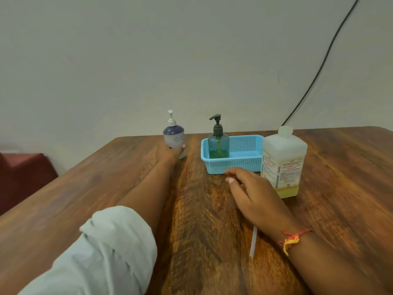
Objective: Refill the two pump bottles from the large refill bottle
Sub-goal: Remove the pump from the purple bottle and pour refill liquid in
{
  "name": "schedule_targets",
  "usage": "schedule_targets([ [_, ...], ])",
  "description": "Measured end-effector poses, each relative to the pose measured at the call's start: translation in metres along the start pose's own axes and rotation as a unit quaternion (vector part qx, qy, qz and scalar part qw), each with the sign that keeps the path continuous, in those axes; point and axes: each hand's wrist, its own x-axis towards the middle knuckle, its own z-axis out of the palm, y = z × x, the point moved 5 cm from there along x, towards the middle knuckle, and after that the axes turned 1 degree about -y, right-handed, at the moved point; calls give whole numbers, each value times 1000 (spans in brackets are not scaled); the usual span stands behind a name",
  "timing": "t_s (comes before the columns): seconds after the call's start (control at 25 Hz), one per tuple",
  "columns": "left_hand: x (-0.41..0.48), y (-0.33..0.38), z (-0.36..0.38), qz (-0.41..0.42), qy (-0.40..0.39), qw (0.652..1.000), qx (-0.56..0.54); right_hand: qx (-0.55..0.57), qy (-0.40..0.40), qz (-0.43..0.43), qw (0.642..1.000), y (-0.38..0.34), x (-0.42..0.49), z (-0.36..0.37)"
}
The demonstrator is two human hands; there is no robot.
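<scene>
A white pump bottle (174, 136) with a dark blue shoulder and white pump stands upright at the far side of the table; my left hand (170, 153) is wrapped around its base. A teal see-through pump bottle (218, 143) with a dark pump stands in the left end of a blue mesh basket (244, 160); greenish liquid fills its lower part. The large white refill bottle (282, 165) stands uncapped to the right of the basket, with a low layer of yellow liquid. My right hand (253, 194) hovers over the table in front of the basket, fingers loosely apart, holding nothing.
The wooden table (202, 231) runs to a pale wall. A thin white stick-like object (253, 243) lies on the table beside my right wrist. A black cable (323, 62) hangs down the wall at the right. A dark red seat (21, 175) is at the left.
</scene>
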Motion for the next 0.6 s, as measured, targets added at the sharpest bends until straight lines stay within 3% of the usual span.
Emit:
schedule_targets([
  [0.32,11,-8,-2,10,-11,998,-55,-3,-2,-7,1000,-1,0,2],
  [0.6,-70,-14,-38,54,-159,983,-75,10,4,-7,1000,-9,-2,0],
])
